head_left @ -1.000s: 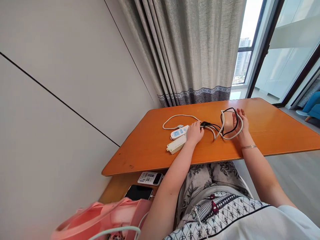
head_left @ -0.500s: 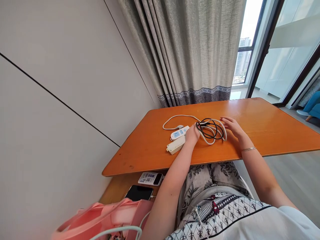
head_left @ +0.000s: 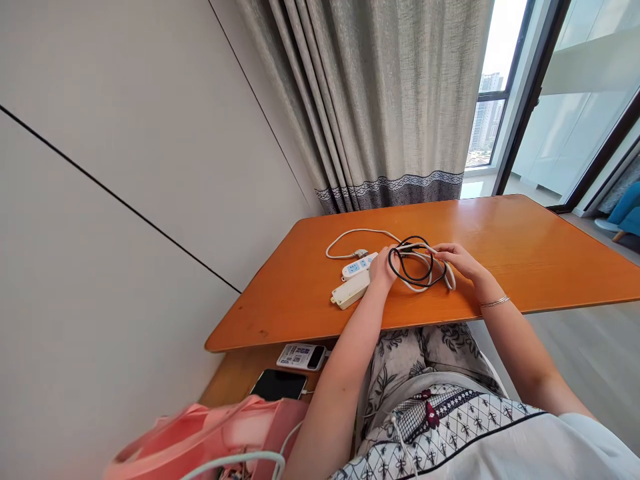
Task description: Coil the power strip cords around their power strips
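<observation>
On the wooden table [head_left: 280,293] lies a white power strip [head_left: 354,268] with blue socket faces. Beside it, nearer me, is a cream oblong block [head_left: 350,291], probably another power strip with its sockets out of sight. My left hand [head_left: 384,268] is closed over their right ends and the gathered cables; its fingertips are partly hidden. Looped black cable [head_left: 413,286] and white cable [head_left: 451,279] spread between my hands. My right hand [head_left: 463,261] has its fingers bent onto the white loops at their right side. A white plug [head_left: 360,254] rests behind the strip.
Below the table's left front edge, a black-screened phone [head_left: 279,385] and a white device with printed labels [head_left: 301,357] lie on a lower surface. A pink bag [head_left: 200,437] stands at the lower left. The wall and a grey curtain [head_left: 400,100] border the table.
My right hand has moved left from beside the coil onto the white cable. The black and white loops have shifted and flattened slightly. My left hand stays nearly in place.
</observation>
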The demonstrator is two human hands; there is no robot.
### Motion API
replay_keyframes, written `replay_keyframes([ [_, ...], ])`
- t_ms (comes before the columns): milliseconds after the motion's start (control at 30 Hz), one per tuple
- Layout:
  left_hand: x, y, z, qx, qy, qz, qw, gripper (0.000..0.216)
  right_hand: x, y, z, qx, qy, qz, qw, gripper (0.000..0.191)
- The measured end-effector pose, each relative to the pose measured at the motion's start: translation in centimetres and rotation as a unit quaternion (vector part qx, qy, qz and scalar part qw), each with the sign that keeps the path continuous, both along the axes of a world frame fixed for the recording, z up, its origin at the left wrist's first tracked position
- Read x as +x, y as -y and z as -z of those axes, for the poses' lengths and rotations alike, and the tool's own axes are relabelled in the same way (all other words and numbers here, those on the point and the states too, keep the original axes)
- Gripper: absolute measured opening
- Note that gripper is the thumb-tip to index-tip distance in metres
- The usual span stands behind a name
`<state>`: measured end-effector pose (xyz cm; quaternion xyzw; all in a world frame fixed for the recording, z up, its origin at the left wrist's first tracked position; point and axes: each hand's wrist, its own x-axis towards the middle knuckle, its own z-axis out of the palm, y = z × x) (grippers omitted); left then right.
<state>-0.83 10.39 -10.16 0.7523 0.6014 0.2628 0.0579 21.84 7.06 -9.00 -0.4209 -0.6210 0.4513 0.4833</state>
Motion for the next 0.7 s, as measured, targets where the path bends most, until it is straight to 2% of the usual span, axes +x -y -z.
replay_keyframes([
  [67,-0.1,-0.3,0.2,0.000,0.013,0.003,1.000,0.028,0.5,0.1,-0.2,-0.002,-0.055,-0.004,0.998,0.027],
  [167,-0.2,-0.7,0.4,-0.008,0.055,0.000,0.998,0.026,1.7,0.0,-0.3,0.018,-0.197,0.023,0.980,0.026],
  [300,-0.7,-1.8,0.5,-0.017,0.228,-0.021,0.973,0.019,3.9,-1.2,0.2,0.021,-0.290,0.106,0.951,0.025],
  [433,-1.6,-2.7,0.4,-0.005,0.311,-0.043,0.949,0.022,5.8,-2.7,1.6,-0.017,-0.244,0.330,0.912,0.032],
  [500,-1.9,-2.9,0.1,0.002,0.332,-0.047,0.942,0.023,6.5,-3.2,2.1,-0.009,-0.217,0.411,0.885,0.032],
  [600,-2.2,-3.0,-1.1,0.015,0.371,-0.037,0.928,0.021,6.9,-3.5,2.3,0.023,-0.201,0.462,0.864,0.035],
  [700,-2.4,-2.8,-3.6,0.051,0.441,-0.003,0.896,0.019,6.1,-3.1,2.1,0.072,-0.165,0.504,0.845,0.035],
])
